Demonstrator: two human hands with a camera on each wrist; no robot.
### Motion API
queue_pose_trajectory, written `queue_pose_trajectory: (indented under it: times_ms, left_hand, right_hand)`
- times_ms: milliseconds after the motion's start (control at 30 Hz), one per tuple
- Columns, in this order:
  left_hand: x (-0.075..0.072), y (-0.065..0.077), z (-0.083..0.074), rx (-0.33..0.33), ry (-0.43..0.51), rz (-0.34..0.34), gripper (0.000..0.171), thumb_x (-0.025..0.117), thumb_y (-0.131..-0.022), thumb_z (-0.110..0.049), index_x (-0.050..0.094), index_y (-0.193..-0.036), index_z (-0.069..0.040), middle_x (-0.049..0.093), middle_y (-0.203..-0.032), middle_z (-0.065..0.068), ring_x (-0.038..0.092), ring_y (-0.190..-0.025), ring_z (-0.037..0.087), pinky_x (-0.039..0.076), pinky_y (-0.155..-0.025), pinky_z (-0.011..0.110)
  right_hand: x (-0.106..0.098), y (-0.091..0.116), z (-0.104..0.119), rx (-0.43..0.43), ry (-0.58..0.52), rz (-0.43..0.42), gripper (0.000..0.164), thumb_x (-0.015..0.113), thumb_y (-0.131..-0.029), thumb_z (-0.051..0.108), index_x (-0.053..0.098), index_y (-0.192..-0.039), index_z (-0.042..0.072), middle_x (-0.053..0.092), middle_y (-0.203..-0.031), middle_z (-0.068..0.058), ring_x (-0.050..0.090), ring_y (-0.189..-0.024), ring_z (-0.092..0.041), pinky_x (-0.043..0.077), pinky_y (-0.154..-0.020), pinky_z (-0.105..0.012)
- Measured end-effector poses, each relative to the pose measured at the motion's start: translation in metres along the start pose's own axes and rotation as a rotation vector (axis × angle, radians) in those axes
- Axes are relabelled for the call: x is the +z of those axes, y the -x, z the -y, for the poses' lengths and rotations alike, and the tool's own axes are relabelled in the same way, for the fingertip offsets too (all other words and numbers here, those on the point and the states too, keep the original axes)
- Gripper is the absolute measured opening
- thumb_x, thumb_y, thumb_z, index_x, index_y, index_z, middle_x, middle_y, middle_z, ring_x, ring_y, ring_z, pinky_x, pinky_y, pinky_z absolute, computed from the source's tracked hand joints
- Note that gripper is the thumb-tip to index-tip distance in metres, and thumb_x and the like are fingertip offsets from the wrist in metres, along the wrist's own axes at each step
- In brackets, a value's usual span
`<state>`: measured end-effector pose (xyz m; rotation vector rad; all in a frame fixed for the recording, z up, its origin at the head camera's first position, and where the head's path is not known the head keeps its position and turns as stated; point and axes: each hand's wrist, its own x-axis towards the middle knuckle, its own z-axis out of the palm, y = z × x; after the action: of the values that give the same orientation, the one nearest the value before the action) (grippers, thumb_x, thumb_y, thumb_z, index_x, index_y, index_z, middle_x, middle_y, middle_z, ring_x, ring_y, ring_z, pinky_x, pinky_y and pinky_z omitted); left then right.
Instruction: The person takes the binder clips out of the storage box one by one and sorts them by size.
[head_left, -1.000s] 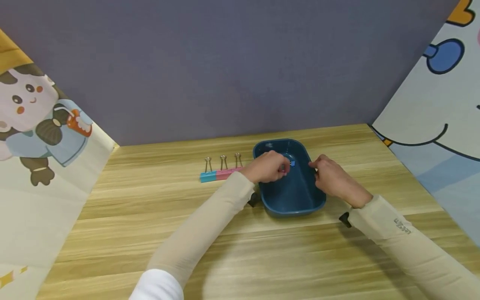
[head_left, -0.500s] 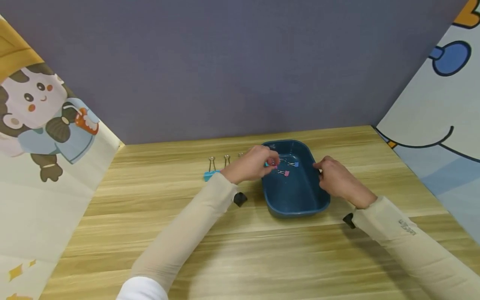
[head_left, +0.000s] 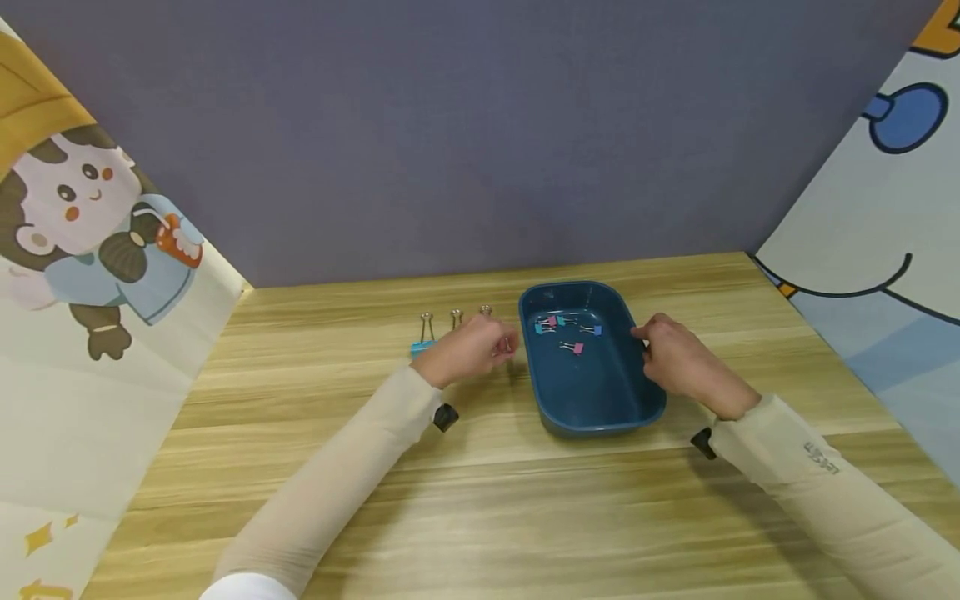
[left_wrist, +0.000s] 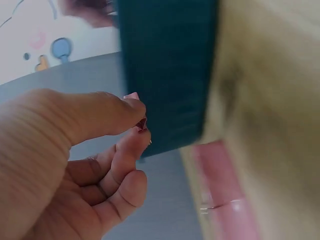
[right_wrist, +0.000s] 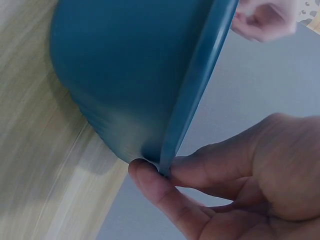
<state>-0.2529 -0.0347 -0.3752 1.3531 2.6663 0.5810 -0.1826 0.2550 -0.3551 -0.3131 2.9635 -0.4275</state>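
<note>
A pink clip was pinched between the thumb and index finger of the left hand, and was held outside the bin, just to the left of its left wall. Whether that wall was touched by the fingers could not be told for certain, though a slim gap appeared in the head view. The way the pink clip's long axis was turned could not be made out, as most of it was covered by the fingertips.

The next move was judged to turn on this in-between place: the bin was set to the right of the pink clip, while the large clips were laid in a row below and to its left, partly hidden by the left hand. The row was run crosswise on the table, with the handles pointed away from the person; the bin was set lengthwise, its long axis directed nearly straight away.

The bin's right rim was gripped by the right hand, with the thumb and fingers placed on either side of the edge. The pink clip and the row were thus best reached by the left hand. Small clips were scattered toward the far half of the bin's floor.
</note>
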Motion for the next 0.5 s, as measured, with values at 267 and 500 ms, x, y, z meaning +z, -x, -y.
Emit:
queue_pose_trajectory:
  times_ms: [267, 500]
  left_hand:
    - [0.027, 0.007, 0.010, -0.040, -0.042, 0.075, 0.007, 0.069, -0.085, -0.007, 0.070, -0.092, -0.008, 0.065, -0.087, -0.002, 0.057, -0.075, 0.008, 0.047, -0.067, 0.018]
    - [0.034, 0.010, 0.014, -0.047, -0.019, 0.085, 0.004, 0.069, -0.086, -0.008, 0.070, -0.090, -0.008, 0.065, -0.086, -0.002, 0.055, -0.071, 0.008, 0.046, -0.064, 0.019]
  right_hand:
    - [0.002, 0.000, -0.001, -0.007, 0.005, -0.009, 0.040, 0.051, -0.083, -0.010, 0.051, -0.122, -0.019, 0.048, -0.113, -0.033, 0.056, -0.093, -0.037, 0.048, -0.075, -0.042]
    - [0.001, 0.000, 0.000, -0.005, 0.000, -0.010, 0.040, 0.050, -0.083, -0.010, 0.051, -0.121, -0.019, 0.048, -0.113, -0.034, 0.056, -0.093, -0.038, 0.048, -0.074, -0.041]
